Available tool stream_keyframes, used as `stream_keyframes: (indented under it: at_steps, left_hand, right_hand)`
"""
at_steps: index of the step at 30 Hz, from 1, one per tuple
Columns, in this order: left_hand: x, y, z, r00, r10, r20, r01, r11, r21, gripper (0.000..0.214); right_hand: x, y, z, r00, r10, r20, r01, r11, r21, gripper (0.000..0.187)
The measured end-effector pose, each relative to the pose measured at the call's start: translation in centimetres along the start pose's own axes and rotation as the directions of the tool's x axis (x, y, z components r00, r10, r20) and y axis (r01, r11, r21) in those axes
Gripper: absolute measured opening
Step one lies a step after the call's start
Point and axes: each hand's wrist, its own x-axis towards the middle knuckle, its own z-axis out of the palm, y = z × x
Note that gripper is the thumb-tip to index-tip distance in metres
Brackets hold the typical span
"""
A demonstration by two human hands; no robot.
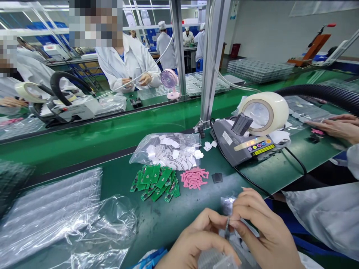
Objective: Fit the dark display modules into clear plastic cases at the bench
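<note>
Low in the view, my left hand (200, 237) and my right hand (262, 226) meet with their fingertips pinched together. Between them is a small thin grey piece (227, 227), seen nearly edge-on; its kind cannot be made out. Clear plastic (215, 258) shows under my left hand, partly hidden by it. Beyond the hands lie a heap of green circuit boards (157, 181), a pile of pink strips (194, 178) and a couple of dark square pieces (217, 178). A clear bag of white pieces (171, 149) rests behind the boards.
A grey machine (238, 145) carries a large tape roll (263, 112), with a black cable along its front. Clear plastic trays (56, 209) and crumpled film (103, 228) cover the left. A co-worker's hands (336, 127) are at the right; other people work across the green divider (112, 129).
</note>
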Motion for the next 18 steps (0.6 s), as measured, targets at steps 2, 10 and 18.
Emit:
stream_keyframes:
  at_steps: [2,10,18]
  left_hand:
    - [0.1,0.0,0.0,1.0,0.004,0.006,-0.004,1.0,0.0,0.03]
    - [0.3,-0.7,-0.5,0.999,0.034,0.035,-0.035,0.999,0.029,0.032]
    - [0.6,-0.4,0.1,0.997,-0.051,-0.054,0.038,0.976,-0.217,0.026]
  right_hand:
    - [-0.1,0.0,0.1,1.0,0.01,0.0,-0.01,1.0,0.004,0.024]
    - [-1.0,0.4,0.6,0.999,0.033,0.041,-0.035,0.999,0.033,0.016]
    - [-1.1,-0.9,-0.1,0.995,0.042,0.089,-0.04,0.999,-0.025,0.016]
